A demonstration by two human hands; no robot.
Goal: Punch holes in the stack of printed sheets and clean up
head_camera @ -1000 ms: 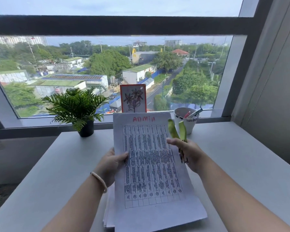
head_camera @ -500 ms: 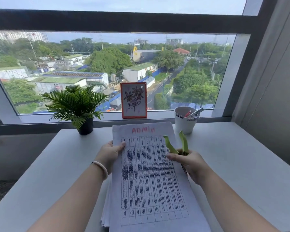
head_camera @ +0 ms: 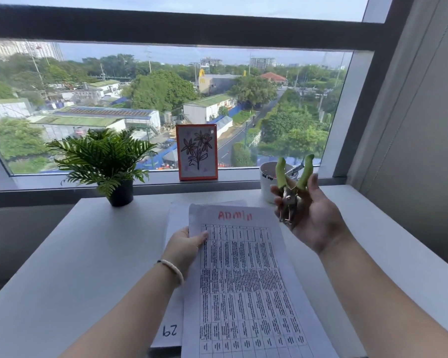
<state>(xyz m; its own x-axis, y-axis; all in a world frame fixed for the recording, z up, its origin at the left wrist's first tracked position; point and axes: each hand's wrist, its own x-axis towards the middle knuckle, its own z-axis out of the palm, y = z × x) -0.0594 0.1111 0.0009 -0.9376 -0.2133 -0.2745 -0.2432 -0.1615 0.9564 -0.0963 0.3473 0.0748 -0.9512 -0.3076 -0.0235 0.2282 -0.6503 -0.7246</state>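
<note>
left hand point(head_camera: 185, 248) pinched the top sheet point(head_camera: 246, 280) at its edge; right hand point(head_camera: 312, 218) gripped the green-handled punch point(head_camera: 291, 187) above the bench point(head_camera: 62, 254). loosely fanned stack risked misaligned holes. chads could scatter, possibly.

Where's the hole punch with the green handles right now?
The hole punch is in the person's raised right hand, above the table's right side, just in front of the white cup.

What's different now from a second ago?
The right hand let go of the printed sheet and lifted off to the right, taking the green-handled hole punch with it. The sheet dropped lower toward the desk. The left hand keeps gripping the sheet's left edge. The plant, framed drawing and cup stayed put.
</note>
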